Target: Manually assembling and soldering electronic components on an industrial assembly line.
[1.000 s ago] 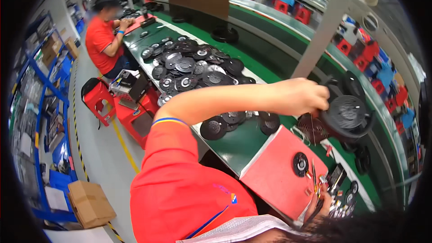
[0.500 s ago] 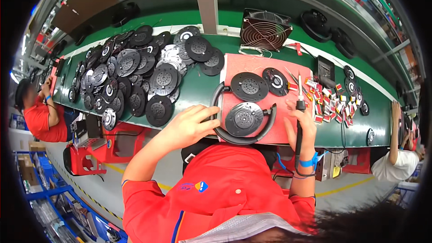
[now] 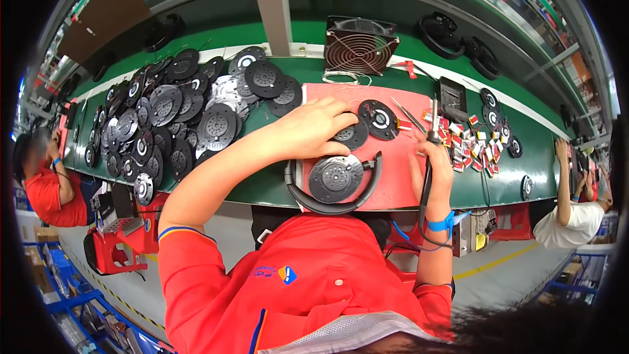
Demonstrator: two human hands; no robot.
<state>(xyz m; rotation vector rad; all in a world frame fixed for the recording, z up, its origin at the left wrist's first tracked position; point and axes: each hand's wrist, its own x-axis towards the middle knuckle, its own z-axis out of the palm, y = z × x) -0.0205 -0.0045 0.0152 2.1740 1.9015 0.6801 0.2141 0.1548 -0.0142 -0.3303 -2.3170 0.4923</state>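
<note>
The left hand (image 3: 320, 130) spreads thumb and fingers over a black, round, perforated plastic disc (image 3: 354, 136) above the flat pink mat (image 3: 394, 187), grip unclear; the right hand (image 3: 438, 160) grips a black pen-shaped soldering iron (image 3: 433, 134), its metal tip best kept clear of the left fingers.

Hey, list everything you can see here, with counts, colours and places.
Table: one, green, across the view
Mat: one, red, mid-table
Mat discs: three, black and grey, on the mat
Headband: one, black, curving around the nearest disc
Heaped discs: many, mostly black, left of the mat
Small packs: many, red, white and silvery, right of the mat
Tray: one, black, behind the packs
Fan: one, dark, behind the mat
Stools: at least two, red, under the table
Other people: at least two, red and white tops, far left and right
Soldering iron: one, dark, in right hand
Left hand: one, bare, at the middle mat disc
Right hand: one, bare, at the mat's right edge
</note>
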